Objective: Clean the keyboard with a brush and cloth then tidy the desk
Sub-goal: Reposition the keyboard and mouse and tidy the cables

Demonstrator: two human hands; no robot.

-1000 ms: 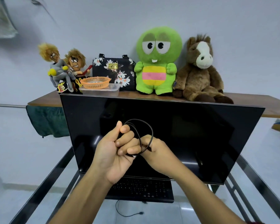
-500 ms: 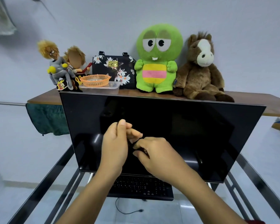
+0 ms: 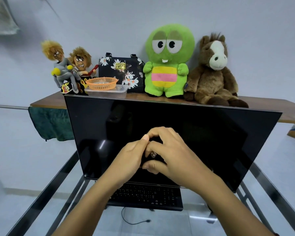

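Grip on cable (image 3: 152,155), left hand (image 3: 131,159), right hand (image 3: 175,150) (midair)

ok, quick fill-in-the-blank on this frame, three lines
1. The basket on the clear container is ____.
2. The brown plush right of the green plush is a ____.
3. The left hand and right hand grip a cable before the ____.
Missing: orange; horse; monitor.
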